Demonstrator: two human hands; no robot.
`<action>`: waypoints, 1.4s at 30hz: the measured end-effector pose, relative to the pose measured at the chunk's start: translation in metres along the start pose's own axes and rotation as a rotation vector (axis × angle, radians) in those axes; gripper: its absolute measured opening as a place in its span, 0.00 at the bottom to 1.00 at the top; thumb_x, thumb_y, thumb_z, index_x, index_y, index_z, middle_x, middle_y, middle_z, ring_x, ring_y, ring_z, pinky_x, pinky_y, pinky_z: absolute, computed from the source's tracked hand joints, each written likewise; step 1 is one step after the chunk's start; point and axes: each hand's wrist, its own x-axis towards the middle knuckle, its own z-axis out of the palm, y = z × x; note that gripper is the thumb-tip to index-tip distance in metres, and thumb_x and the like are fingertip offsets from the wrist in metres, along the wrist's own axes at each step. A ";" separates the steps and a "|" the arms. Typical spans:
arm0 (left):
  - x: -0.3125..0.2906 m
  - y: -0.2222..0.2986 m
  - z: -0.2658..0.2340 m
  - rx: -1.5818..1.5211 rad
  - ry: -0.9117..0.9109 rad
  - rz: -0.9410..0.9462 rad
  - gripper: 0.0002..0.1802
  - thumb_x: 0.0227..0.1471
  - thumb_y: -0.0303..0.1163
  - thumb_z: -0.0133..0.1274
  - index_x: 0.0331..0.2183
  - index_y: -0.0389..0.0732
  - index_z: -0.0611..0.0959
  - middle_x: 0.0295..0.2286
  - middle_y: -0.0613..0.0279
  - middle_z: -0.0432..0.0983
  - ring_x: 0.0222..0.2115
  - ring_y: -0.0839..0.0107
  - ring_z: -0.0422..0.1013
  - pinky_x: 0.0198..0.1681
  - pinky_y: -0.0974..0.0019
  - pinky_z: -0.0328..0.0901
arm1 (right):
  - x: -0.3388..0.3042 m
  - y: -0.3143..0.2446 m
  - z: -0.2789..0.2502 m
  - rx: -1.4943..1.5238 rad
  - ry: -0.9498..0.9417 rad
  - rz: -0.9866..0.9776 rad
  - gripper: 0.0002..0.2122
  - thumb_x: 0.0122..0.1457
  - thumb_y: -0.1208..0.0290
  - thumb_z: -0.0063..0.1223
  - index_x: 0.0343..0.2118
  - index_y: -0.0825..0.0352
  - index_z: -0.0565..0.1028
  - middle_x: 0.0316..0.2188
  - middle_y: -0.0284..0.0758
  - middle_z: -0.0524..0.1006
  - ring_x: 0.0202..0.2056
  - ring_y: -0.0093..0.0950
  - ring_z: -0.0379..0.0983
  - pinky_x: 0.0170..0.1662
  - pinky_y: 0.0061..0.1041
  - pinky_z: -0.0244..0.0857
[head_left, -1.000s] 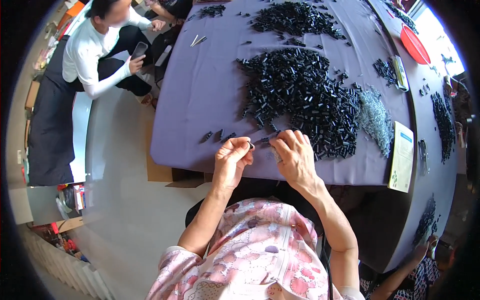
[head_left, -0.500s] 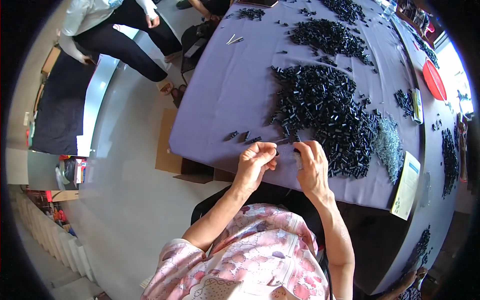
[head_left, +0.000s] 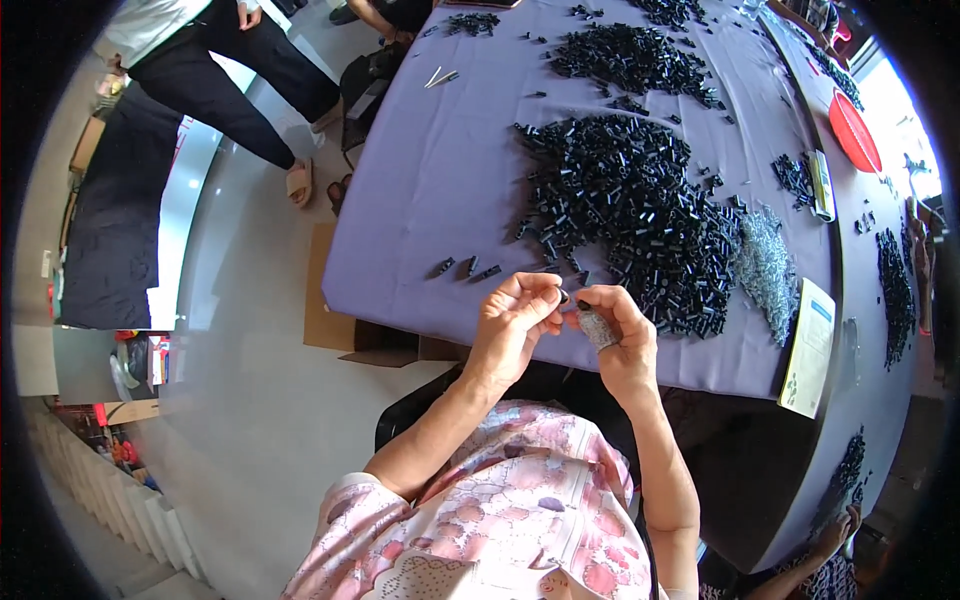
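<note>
Above the table's near edge, my left hand (head_left: pixel 518 318) pinches a small black tubular piece (head_left: pixel 563 297) between thumb and fingertips. Close beside it, my right hand (head_left: pixel 632 335) has another small black piece (head_left: pixel 583 305) at its fingertips. A clump of tiny clear pieces (head_left: pixel 597 330) lies in the curl of that same hand. The two black pieces are apart by a small gap. Just beyond my hands spreads a large heap of short black tubular pieces (head_left: pixel 640 200), with a pile of small clear pieces (head_left: pixel 768 265) to its right. Several loose black pieces (head_left: pixel 471 265) lie left of the heap.
A lilac cloth (head_left: pixel 420 190) covers the table. A booklet (head_left: pixel 808 350) lies at its right edge, and a red basket (head_left: pixel 855 132) stands farther off. Below the left edge is an open cardboard box (head_left: pixel 325 300). A person in dark trousers (head_left: pixel 235 95) stands at the far left.
My hands have drawn closer together. The right hand has turned, showing the clear pieces in it and the black piece at its fingertips. The whole view has shifted slightly.
</note>
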 end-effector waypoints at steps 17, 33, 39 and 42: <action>0.000 0.004 -0.002 0.011 -0.012 0.056 0.06 0.54 0.24 0.51 0.37 0.39 0.79 0.29 0.61 0.76 0.25 0.76 0.71 0.30 0.72 0.67 | -0.001 -0.001 0.006 -0.289 0.183 -0.084 0.16 0.46 0.90 0.54 0.38 0.67 0.73 0.31 0.34 0.76 0.33 0.25 0.75 0.38 0.21 0.67; 0.043 0.000 -0.024 0.182 0.150 0.022 0.05 0.54 0.24 0.51 0.35 0.37 0.78 0.29 0.61 0.76 0.27 0.71 0.75 0.36 0.66 0.73 | 0.017 0.026 0.005 -0.972 0.166 -0.395 0.12 0.39 0.79 0.56 0.31 0.63 0.76 0.32 0.31 0.74 0.34 0.33 0.67 0.38 0.32 0.60; 0.056 -0.004 -0.026 0.093 0.083 0.106 0.05 0.53 0.24 0.51 0.35 0.38 0.78 0.29 0.62 0.76 0.29 0.72 0.74 0.40 0.62 0.73 | 0.030 0.016 -0.006 -0.953 0.188 -0.335 0.15 0.37 0.83 0.51 0.33 0.64 0.76 0.34 0.35 0.74 0.36 0.37 0.68 0.40 0.33 0.61; 0.055 -0.007 -0.029 0.003 0.025 0.144 0.05 0.53 0.23 0.51 0.35 0.39 0.78 0.29 0.62 0.76 0.29 0.73 0.74 0.41 0.59 0.72 | 0.051 0.020 -0.013 -0.971 0.202 -0.355 0.16 0.39 0.83 0.51 0.35 0.65 0.75 0.34 0.36 0.73 0.37 0.37 0.68 0.41 0.33 0.62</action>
